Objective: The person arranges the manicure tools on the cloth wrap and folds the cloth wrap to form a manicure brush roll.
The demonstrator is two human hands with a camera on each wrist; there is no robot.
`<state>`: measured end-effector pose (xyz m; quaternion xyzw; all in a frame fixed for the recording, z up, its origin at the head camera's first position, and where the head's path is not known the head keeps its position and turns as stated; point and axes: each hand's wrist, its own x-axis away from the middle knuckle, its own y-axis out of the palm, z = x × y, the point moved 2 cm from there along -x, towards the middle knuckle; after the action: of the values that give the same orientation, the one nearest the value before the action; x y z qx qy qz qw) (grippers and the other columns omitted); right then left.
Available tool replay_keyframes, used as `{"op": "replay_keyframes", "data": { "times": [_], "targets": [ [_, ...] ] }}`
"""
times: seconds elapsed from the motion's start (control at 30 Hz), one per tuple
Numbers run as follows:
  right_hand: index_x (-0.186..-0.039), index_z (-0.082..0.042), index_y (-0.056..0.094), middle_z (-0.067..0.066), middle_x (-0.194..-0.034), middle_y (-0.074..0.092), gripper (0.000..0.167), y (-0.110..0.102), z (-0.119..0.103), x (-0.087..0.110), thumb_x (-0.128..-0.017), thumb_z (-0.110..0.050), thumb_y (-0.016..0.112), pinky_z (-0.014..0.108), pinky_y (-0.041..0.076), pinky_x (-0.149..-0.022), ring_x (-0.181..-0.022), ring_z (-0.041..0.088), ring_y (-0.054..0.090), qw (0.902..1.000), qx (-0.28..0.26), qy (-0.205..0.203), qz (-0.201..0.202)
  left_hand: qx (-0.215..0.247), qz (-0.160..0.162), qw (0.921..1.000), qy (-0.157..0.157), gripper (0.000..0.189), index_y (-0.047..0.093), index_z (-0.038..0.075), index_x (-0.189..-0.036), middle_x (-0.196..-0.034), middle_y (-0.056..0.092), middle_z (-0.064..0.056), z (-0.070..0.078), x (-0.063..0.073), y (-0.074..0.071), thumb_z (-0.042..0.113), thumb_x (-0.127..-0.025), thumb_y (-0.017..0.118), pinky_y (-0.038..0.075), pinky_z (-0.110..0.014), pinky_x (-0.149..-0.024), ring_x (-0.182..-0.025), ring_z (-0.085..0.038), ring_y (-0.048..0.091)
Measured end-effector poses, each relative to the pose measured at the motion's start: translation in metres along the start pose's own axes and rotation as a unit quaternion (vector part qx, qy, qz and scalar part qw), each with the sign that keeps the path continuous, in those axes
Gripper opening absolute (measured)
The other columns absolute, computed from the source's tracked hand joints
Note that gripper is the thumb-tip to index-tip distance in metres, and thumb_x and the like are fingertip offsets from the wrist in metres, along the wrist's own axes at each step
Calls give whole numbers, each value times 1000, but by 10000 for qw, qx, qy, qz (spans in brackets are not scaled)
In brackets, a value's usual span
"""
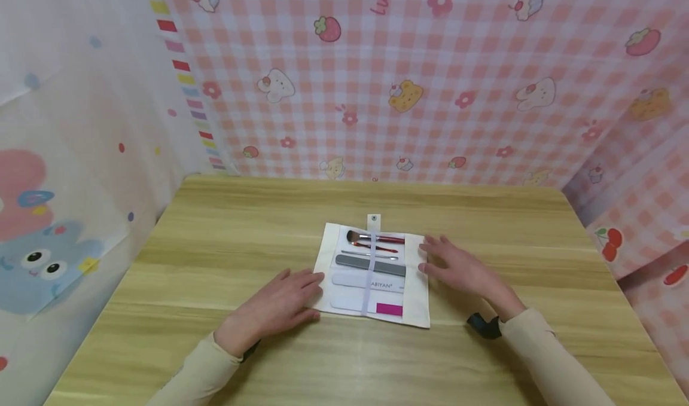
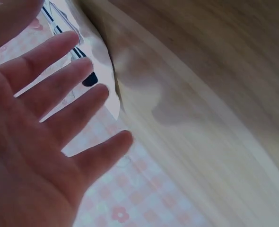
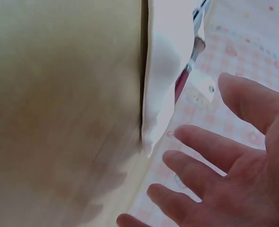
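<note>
A white fabric tool case (image 1: 415, 298) lies unfolded on the table. Its clear pockets hold a makeup brush (image 1: 354, 237), a thin red-handled tool, a slim metal tool, a grey nail file (image 1: 352, 263) and two white file-like strips, one lettered "ABIYAN". A pale strap (image 1: 368, 292) crosses them, and a tab with a snap (image 1: 374, 219) sticks out at the far edge. My left hand (image 1: 280, 301), fingers extended, has its fingertips at the case's left edge. On the opposite edge, my right hand (image 1: 463, 268) is spread with its fingertips beside the white flap.
The wood-grain table (image 1: 226, 232) extends around the case. Behind it hangs a pink checked cloth (image 1: 377, 53), with a pale printed cloth (image 1: 81, 125) on the left. A dark band (image 1: 484, 326) shows at the right wrist.
</note>
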<state>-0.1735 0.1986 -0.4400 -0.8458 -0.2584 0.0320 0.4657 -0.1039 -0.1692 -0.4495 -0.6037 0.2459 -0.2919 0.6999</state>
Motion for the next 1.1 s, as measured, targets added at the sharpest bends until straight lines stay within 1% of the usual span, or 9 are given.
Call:
{"op": "replay_keyframes", "data": {
  "times": [0.07,0.13,0.37,0.5,0.6,0.73,0.83,0.97,1.1],
  "targets": [
    [-151,1,51,23,-164,32,61,2,-3,6,-104,-37,62,69,20,-117,-152,53,16,9999,47,-72,98,-33,35,10000,50,44,67,6,-125,-148,57,-14,2,-3,0,38,-96,74,41,-65,-108,-138,-36,52],
    [-148,1,54,22,-162,37,58,4,-7,12,-103,-35,64,68,23,-117,-152,51,20,9996,97,-192,199,-35,90,9999,137,48,66,7,-130,-148,57,-13,4,-8,-1,38,-95,75,40,-62,-110,-139,-35,51],
    [-140,-5,65,13,-151,56,50,15,-20,23,-98,-30,73,60,38,-112,-143,39,46,9974,143,-623,346,-120,202,9973,699,48,68,8,-127,-137,63,-10,12,-27,-1,37,-90,80,44,-54,-109,-129,-29,57],
    [-131,-5,70,12,-136,67,43,21,-26,25,-95,-28,76,58,46,-107,-130,37,59,9943,260,-970,343,-216,106,9961,852,47,70,10,-123,-130,64,-8,15,-37,0,39,-88,82,45,-44,-108,-121,-26,60],
    [-122,-9,75,7,-126,70,36,25,-30,27,-92,-29,80,53,51,-101,-118,30,64,9927,302,-1134,280,-256,8,9956,903,42,73,13,-117,-123,64,-6,17,-42,1,39,-86,84,49,-38,-101,-111,-23,60],
    [-110,-17,78,-4,-114,69,28,31,-32,27,-89,-35,83,41,53,-90,-102,18,62,9917,344,-1241,40,-234,-133,9956,898,36,74,16,-107,-112,60,-3,20,-48,2,38,-82,87,51,-32,-83,-94,-19,57],
    [-104,-19,77,-7,-107,66,29,36,-33,26,-86,-40,85,35,50,-83,-94,14,58,9910,363,-1274,-196,-172,-220,9959,862,38,74,15,-106,-106,57,-1,23,-52,3,38,-80,89,50,-29,-77,-87,-16,53],
    [-101,-18,74,-8,-104,62,36,43,-34,26,-81,-44,89,35,49,-83,-91,14,53,9903,566,-1220,-344,-93,-330,9961,807,37,75,14,-108,-103,58,-1,25,-56,3,36,-81,89,51,-27,-79,-87,-15,54],
    [-103,-17,69,-7,-102,57,44,48,-36,26,-76,-44,92,36,49,-85,-93,14,50,9889,929,-1113,-324,-75,-426,9958,801,33,76,14,-110,-103,61,-1,25,-59,3,32,-85,87,52,-27,-82,-88,-15,55]
  ]
}}
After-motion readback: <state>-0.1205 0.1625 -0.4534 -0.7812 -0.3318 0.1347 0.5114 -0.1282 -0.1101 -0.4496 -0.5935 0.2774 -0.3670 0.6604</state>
